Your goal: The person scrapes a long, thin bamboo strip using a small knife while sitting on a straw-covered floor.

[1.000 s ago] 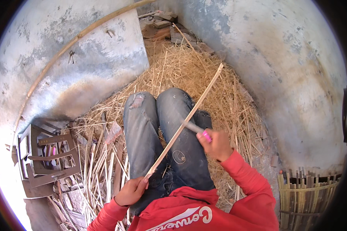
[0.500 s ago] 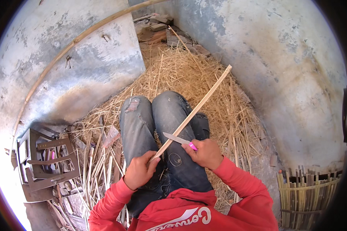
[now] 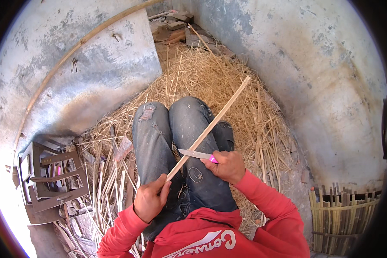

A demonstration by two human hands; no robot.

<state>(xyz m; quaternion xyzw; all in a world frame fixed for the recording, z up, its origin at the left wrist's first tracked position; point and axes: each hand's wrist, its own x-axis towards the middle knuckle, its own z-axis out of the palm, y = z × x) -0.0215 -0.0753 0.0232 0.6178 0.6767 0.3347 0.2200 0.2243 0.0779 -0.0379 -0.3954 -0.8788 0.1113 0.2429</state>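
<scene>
My left hand [image 3: 151, 199] is closed round the near end of a long pale wooden strip [image 3: 217, 118], which looks like split bamboo. The strip slants up and to the right across my knees. In my right hand [image 3: 228, 167] is a knife [image 3: 195, 153] with a pink handle, gripped with the fingers wrapped round it. Its blade points left and lies across the strip, a short way beyond my left hand. Part of the handle is hidden in my fist.
Shavings [image 3: 198, 73] and loose strips [image 3: 112, 189] cover the floor around my legs. A dark frame [image 3: 58, 180] stands at left. A slatted bamboo fence [image 3: 344, 219] is at the lower right. Worn walls [image 3: 305, 77] rise on both sides, with a long curved pole [image 3: 60, 71] at left.
The strip has been drawn slightly back toward me and to the left, together with my left hand. The knife has shifted a little left, its blade now lying more level.
</scene>
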